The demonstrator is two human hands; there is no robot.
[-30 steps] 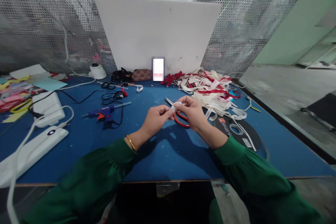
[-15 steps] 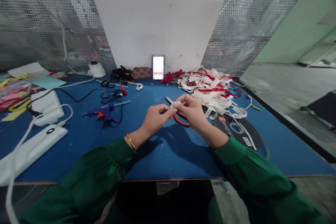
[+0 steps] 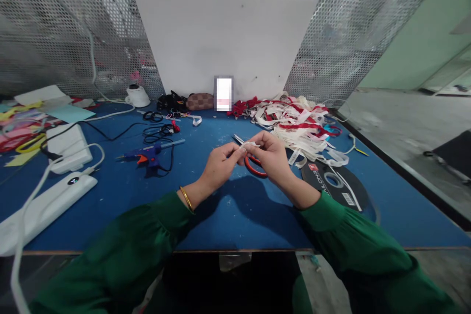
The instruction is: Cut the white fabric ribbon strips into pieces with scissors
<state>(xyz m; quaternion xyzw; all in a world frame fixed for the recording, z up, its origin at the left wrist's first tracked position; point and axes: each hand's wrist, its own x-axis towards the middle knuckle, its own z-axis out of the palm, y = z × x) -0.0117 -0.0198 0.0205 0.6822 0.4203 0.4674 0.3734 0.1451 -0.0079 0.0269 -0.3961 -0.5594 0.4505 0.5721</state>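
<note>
Both hands (image 3: pixel 221 167) (image 3: pixel 270 156) pinching one white ribbon piece (image 3: pixel 248 144) mid-table, bare blue tabletop (image 3: pixel 235 216) toward the near edge

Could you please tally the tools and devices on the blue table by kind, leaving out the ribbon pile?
Glue gun: 1
Red-handled scissors: 1
White power banks: 2
Black tape reel: 1
Total: 5
Both hands pinch one white ribbon piece.
</note>
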